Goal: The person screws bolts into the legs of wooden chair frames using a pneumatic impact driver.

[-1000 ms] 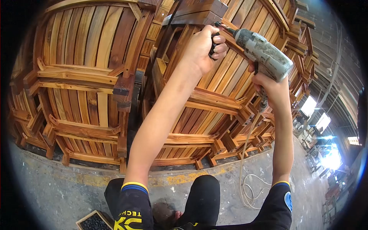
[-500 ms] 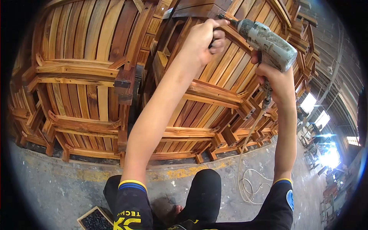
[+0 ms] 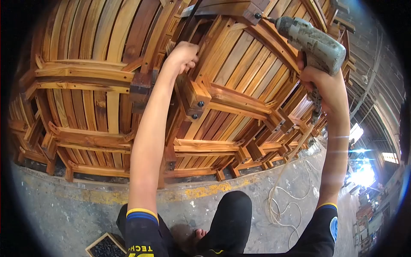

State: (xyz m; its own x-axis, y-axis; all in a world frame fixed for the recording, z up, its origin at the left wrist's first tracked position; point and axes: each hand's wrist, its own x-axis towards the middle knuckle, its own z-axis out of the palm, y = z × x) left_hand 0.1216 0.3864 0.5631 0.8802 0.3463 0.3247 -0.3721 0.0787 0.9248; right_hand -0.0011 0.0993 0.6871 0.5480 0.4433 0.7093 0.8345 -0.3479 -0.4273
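My right hand [image 3: 317,79] grips a worn grey air screwdriver [image 3: 312,43] by its handle. Its bit points left, its tip at a small round black piece [image 3: 257,16] on the end of a dark wooden leg [image 3: 233,10]. Curled closed, my left hand [image 3: 183,55] is beside the wooden frame at upper centre; whatever its fingers may hold is hidden. Below it, another wooden leg end [image 3: 199,92] carries two round black pieces [image 3: 201,103]. Slatted wooden furniture [image 3: 244,64] is stacked around both hands.
A pale air hose [image 3: 278,205] runs down from the screwdriver and coils on the grey concrete floor [image 3: 98,201]. At the lower left sits a wooden box [image 3: 90,249] of small black pieces. More stacked slatted furniture [image 3: 85,94] fills the left side.
My left hand has moved away from the bit, down and left toward the frame. My right hand and the screwdriver have shifted slightly right in view.
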